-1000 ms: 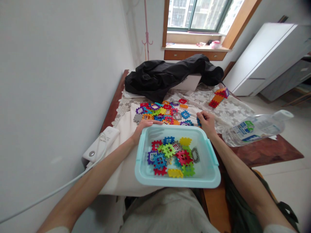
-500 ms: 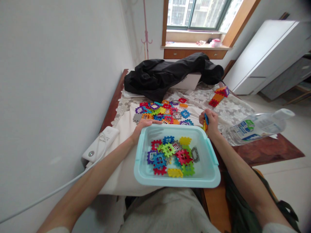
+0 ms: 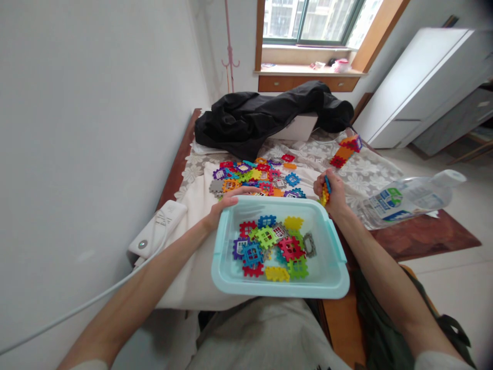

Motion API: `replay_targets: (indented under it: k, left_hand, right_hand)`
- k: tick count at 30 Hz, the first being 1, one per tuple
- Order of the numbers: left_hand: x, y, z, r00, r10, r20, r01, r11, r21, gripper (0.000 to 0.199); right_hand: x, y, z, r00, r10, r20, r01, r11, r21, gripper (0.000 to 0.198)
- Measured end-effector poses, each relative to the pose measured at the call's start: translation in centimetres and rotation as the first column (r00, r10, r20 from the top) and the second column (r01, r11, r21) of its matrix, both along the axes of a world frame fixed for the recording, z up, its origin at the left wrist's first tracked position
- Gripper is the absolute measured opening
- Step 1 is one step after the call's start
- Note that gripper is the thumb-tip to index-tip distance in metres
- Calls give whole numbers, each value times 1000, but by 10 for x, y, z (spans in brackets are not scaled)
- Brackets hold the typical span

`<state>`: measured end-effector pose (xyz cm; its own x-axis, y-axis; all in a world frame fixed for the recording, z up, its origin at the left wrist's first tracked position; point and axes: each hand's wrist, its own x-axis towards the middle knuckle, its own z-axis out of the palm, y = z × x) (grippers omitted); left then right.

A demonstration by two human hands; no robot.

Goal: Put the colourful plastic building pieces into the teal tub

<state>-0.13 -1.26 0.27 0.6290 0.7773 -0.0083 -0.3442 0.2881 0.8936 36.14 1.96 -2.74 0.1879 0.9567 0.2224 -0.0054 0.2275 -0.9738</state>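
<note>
A light-blue plastic basin [image 3: 221, 272] sits close to my body, with several colourful notched plastic building tiles [image 3: 265, 237] lying inside it. My left hand [image 3: 223, 205] grips the basin's far left corner, thumb on the rim and fingers stretched along the outside of its far side. Past the basin's far right corner, my right hand [image 3: 332, 191] is closed around a few tiles; a yellow one [image 3: 324, 195] and a blue edge show at its fingers. Beyond the basin a pile of mixed tiles [image 3: 250, 177] is spread on the cloth, partly hidden by the rim and my left fingers.
A large clear bottle [image 3: 408, 200] is right of my right forearm. An assembled orange and red tile piece [image 3: 344, 151] stands farther back. Black fabric [image 3: 246, 121] drapes over a white box [image 3: 296, 127]. A white power strip [image 3: 159, 228] with a cable lies along the left wall.
My left fingers have lifted slightly over the basin's far rim. My right hand, still holding tiles, has barely shifted. The view has moved a little.
</note>
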Motion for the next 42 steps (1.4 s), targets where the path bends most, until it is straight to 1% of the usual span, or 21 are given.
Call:
replay_targets:
  k: [2, 5, 9, 11, 13, 15, 16, 18, 19, 20, 22, 24, 25, 26, 28, 29, 31, 33, 35, 37, 42]
  left_hand:
    - [2, -1, 1, 999, -29, -14, 28, 999, -25, 70]
    - [2, 0, 0, 998, -9, -61, 6, 999, -43, 65]
    - [1, 0, 0, 992, 57, -111, -61, 997, -41, 58]
    - [1, -1, 2, 989, 87, -119, -92, 995, -33, 53]
    - [2, -2, 4, 986, 110, -124, -114, 993, -30, 50]
    - [2, -1, 4, 984, 122, -129, -127, 991, -35, 49]
    - [2, -1, 3, 984, 124, -131, -130, 991, -38, 49]
    - [2, 0, 2, 986, 114, -123, -121, 992, -44, 51]
    - [2, 0, 1, 988, 103, -116, -109, 993, -45, 53]
    - [2, 1, 1, 990, 93, -108, -98, 994, -44, 54]
    - [2, 1, 2, 993, 75, -95, -79, 996, -40, 55]
    - [2, 1, 2, 994, 63, -88, -67, 997, -37, 56]
    - [2, 1, 2, 995, 57, -87, -61, 997, -37, 57]
    - [2, 1, 2, 995, 53, -86, -57, 998, -38, 57]
    - [3, 1, 2, 994, 59, -87, -62, 997, -35, 56]
    - [3, 1, 2, 994, 67, -86, -70, 997, -31, 55]
    - [3, 2, 2, 994, 71, -86, -73, 997, -21, 54]
    - [3, 2, 1, 994, 54, -90, -56, 998, -14, 56]
    - [2, 3, 0, 995, 47, -93, -48, 999, -10, 57]
    - [1, 4, 0, 994, 58, -94, -59, 998, -2, 56]
    - [1, 4, -1, 991, 79, -105, -78, 997, 14, 55]
  right_hand:
    - [-1, -1, 5, 999, 5, -32, -5, 1000, 13, 67]
    - [-3, -5, 18, 997, 5, -83, 0, 998, 61, 68]
    - [-15, -17, 45, 996, -7, -84, 22, 983, 180, 66]
    - [-26, -28, 60, 997, 14, -82, 5, 975, 222, 64]
    - [-38, -41, 73, 994, 93, -57, -77, 968, 240, 62]
    - [-48, -52, 83, 972, 217, 94, -232, 953, 195, 57]
    - [-51, -56, 86, 943, 279, 183, -307, 939, 152, 54]
    - [-50, -59, 89, 885, 357, 298, -399, 912, 91, 49]
    - [-46, -59, 87, 886, 348, 307, -395, 913, 104, 49]
    - [-40, -57, 85, 908, 300, 291, -352, 925, 142, 49]
    - [-21, -52, 74, 959, 138, 246, -195, 955, 223, 54]
    - [0, -46, 57, 954, 3, 299, -66, 977, 202, 57]
    - [10, -43, 47, 918, -22, 396, -42, 987, 153, 56]
    - [18, -41, 35, 857, -40, 514, -17, 994, 106, 55]
    - [29, -39, 13, 705, -23, 709, -17, 999, 49, 49]
    - [31, -40, 2, 632, -3, 775, -32, 999, 30, 42]
    - [32, -42, -14, 507, 6, 862, -76, 996, 38, 29]
    - [30, -45, -23, 381, -11, 924, -84, 995, 46, 29]
    - [27, -47, -26, 279, -30, 960, -59, 997, 48, 29]
    - [26, -47, -26, 234, -34, 972, -50, 998, 47, 28]
    - [28, -45, -31, 257, 7, 966, -20, 1000, -2, 30]
